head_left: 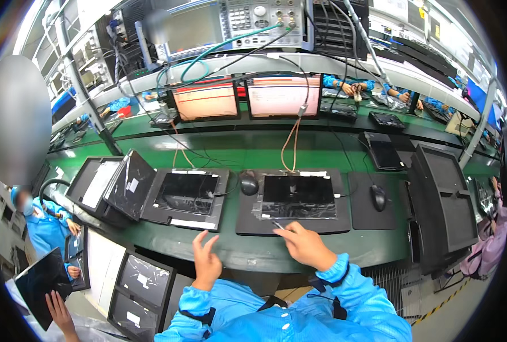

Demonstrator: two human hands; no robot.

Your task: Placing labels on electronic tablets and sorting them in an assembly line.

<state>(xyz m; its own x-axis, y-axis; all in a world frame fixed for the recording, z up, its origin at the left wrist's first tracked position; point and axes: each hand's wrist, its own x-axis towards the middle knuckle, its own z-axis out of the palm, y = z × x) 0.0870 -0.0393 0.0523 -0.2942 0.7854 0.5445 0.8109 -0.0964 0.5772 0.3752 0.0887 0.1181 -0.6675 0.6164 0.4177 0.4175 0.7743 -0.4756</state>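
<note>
My right hand (307,246) is pinched on a thin dark pen-like tool (277,224), whose exact kind is too small to tell. It is just above the front edge of a black foam pad (247,219). On that pad lies a dark-screened tablet (298,191) with clear film along its lower edge and a cable plugged in at its right side. My left hand (206,261) hovers before the table's front edge, thumb and fingers apart and holding nothing. Beyond it, a second tablet (186,191) rests on another black pad.
Computer mice (249,182) (378,198) lie beside the pads. Black trays stand at left (96,182) and right (444,199). Two monitors (205,101) (284,96) and a test instrument (236,25) are behind, with hanging cables. At lower left, another person's hand (60,313) touches a dark panel (43,285).
</note>
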